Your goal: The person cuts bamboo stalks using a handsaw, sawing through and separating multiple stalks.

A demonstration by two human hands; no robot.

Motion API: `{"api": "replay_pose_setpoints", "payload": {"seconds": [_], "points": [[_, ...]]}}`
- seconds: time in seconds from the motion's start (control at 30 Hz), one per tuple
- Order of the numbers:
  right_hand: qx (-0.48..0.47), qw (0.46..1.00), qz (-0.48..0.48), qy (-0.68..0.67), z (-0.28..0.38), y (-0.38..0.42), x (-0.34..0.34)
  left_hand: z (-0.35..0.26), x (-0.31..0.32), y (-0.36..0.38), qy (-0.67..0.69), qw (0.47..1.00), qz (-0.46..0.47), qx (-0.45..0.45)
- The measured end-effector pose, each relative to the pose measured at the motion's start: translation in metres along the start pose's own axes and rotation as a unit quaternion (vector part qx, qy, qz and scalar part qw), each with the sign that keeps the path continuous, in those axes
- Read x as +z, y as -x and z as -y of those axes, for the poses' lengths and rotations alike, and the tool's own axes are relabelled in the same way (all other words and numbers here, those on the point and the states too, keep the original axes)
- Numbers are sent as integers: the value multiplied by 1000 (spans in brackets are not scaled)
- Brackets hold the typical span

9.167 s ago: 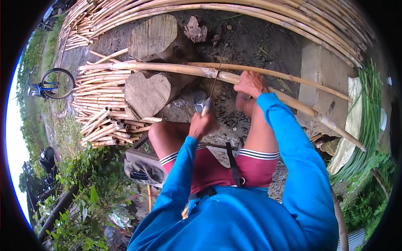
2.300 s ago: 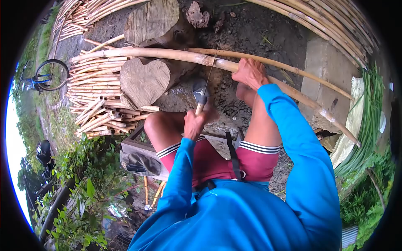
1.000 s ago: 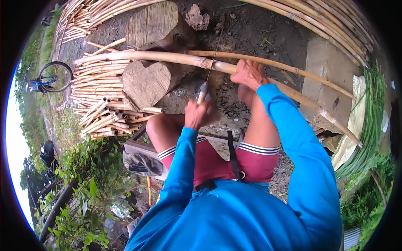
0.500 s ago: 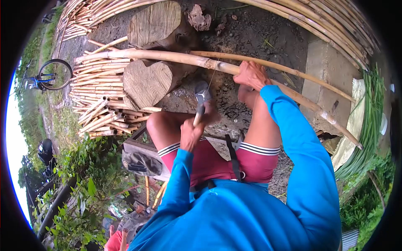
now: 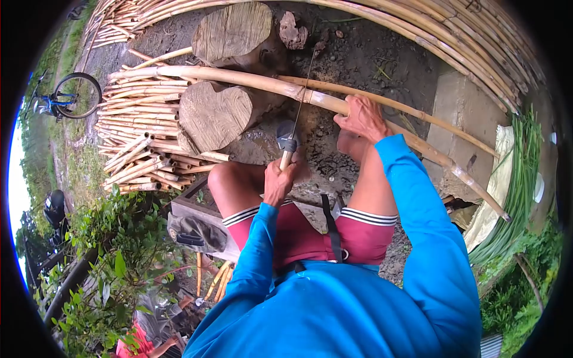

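My left hand [image 5: 279,182] is closed around the pale, straight handle of what looks like a hand saw [image 5: 303,95]. Its long, thin blade is seen nearly edge-on and crosses a thick bamboo pole [image 5: 239,76] beside a joint. Teeth are too fine to make out. To the right of the blade, my right hand [image 5: 364,117] grips the same pole from above. The pole slants down to the right past my knee, and its left part lies over a cut log [image 5: 215,116]. A thinner pole [image 5: 382,95] runs behind it.
Cut bamboo pieces [image 5: 140,119] are piled left of the logs. A second log [image 5: 230,33] stands beyond. Long poles [image 5: 441,30] curve along the far side. Green stalks [image 5: 519,179] lie at right by a concrete block [image 5: 450,113]. Another person [image 5: 143,340] is at lower left.
My left hand has moved slightly forward, and more of the blade now shows beyond the pole. My right hand keeps its grip. The whole view has shifted a little.
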State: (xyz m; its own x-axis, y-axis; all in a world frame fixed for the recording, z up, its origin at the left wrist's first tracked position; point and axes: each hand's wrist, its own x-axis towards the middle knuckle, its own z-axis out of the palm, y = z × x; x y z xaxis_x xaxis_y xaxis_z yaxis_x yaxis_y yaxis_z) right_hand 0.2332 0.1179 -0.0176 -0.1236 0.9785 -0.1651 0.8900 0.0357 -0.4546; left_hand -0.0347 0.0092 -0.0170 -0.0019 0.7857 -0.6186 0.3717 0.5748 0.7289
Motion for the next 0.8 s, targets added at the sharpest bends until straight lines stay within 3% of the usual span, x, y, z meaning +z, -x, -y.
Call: {"api": "replay_pose_setpoints", "payload": {"seconds": [0.13, 0.27, 0.37, 0.4, 0.43, 0.53, 0.57, 0.6, 0.67, 0.8], "points": [[2, 999, 16, -30, -5, 0, 4, -10, 1, 5, 86, 995, -3, -41], [12, 997, 35, -66, -9, -4, 5, -14, -2, 10, 89, 995, 1, -50], [42, 988, 115, -90, -22, -15, -2, -11, -4, 9, 114, 992, 11, -53], [106, 944, 227, -216, -31, -19, -4, -8, -5, 8, 114, 992, 16, -56], [168, 866, 333, -334, -32, -23, -6, -4, -5, 7, 113, 992, 22, -60], [145, 888, 345, -268, -29, -29, -7, 4, -8, 3, 102, 993, 21, -45], [137, 942, 284, -118, -14, -26, -14, -2, -10, 3, 104, 993, 22, -42], [136, 943, 283, -114, -11, -19, -13, -6, -11, 5, 105, 993, 17, -41], [31, 998, 30, 42, -5, -10, -9, -9, -12, 4, 113, 993, 10, -40], [32, 998, 11, 56, 3, -9, -34, -7, -12, -2, 133, 990, 25, -37]]}}
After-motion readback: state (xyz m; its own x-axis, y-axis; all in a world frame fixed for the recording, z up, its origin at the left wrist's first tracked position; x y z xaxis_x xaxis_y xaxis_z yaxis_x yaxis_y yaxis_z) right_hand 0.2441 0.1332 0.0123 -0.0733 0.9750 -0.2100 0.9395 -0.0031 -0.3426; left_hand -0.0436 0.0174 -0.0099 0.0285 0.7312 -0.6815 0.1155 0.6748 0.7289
